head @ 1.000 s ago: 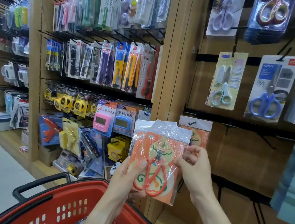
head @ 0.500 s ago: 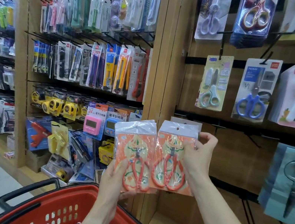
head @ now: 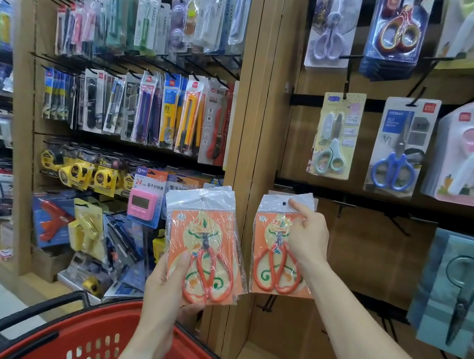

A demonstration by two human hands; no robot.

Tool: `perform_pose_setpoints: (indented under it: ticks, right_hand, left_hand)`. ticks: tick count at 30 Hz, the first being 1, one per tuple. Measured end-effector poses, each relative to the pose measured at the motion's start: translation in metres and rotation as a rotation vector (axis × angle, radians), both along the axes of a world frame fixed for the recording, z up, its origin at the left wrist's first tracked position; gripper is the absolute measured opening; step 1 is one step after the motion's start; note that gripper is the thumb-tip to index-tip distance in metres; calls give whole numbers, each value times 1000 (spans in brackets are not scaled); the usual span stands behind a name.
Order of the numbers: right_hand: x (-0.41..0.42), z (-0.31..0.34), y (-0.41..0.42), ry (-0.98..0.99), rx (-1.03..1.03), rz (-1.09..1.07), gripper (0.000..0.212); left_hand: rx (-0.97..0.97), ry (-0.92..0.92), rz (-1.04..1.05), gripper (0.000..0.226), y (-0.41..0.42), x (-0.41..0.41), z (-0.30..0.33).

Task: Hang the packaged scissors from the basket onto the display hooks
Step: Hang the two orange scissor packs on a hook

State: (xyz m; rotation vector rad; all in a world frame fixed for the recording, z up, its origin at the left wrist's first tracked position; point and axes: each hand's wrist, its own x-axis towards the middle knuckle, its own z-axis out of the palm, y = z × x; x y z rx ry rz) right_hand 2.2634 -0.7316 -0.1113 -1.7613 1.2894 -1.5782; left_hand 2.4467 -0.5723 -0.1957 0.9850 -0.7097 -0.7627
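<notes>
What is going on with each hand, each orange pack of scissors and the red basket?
Left hand: grips a stack of packs from below, thumb on the front.
Left orange plastic-wrapped pack of red-handled scissors: held upright, not hung.
Right hand: pinches the other pack near its top.
Right orange plastic-wrapped pack of red-handled scissors: held before the wooden panel, hole free.
Red plastic basket: below the hands.

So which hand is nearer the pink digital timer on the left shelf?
Left. The left hand, holding one scissors pack, sits just right of and below the pink timer. The right hand is farther right, past the wooden post.
</notes>
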Motion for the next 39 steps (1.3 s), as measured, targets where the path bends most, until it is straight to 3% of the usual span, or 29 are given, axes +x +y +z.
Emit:
perform_pose_setpoints:
  ticks: [12, 17, 21, 23, 25, 29, 35, 39]
  right_hand:
    - [12, 5, -22, 74, 64, -141, 44]
    - [9, 14, -44, 143, 226, -51, 68]
    - [-2, 8, -25, 219, 210, -107, 53]
    - [-5, -2, 2, 146, 80, -159, 39]
    - [-5, -17, 37, -13, -13, -36, 35]
    - [5, -39, 81, -171, 37, 227, 47]
    - [-2, -44, 74, -235, 50, 237, 22]
    - [-8, -48, 76, -272, 138, 315, 33]
  left_hand:
    - [9, -9, -19, 27, -2, -3, 1]
    - [27, -12, -39, 34, -6, -5, 0]
    - [39, -40, -73, 24, -4, -8, 2]
    - [55, -45, -95, 21, -3, -10, 2]
    - [73, -44, -123, 20, -2, -14, 3]
    - [110, -49, -181, 32, -1, -28, 3]
    - [108, -73, -210, 31, 1, -36, 4]
    - [131, -23, -215, 26, 2, -36, 6]
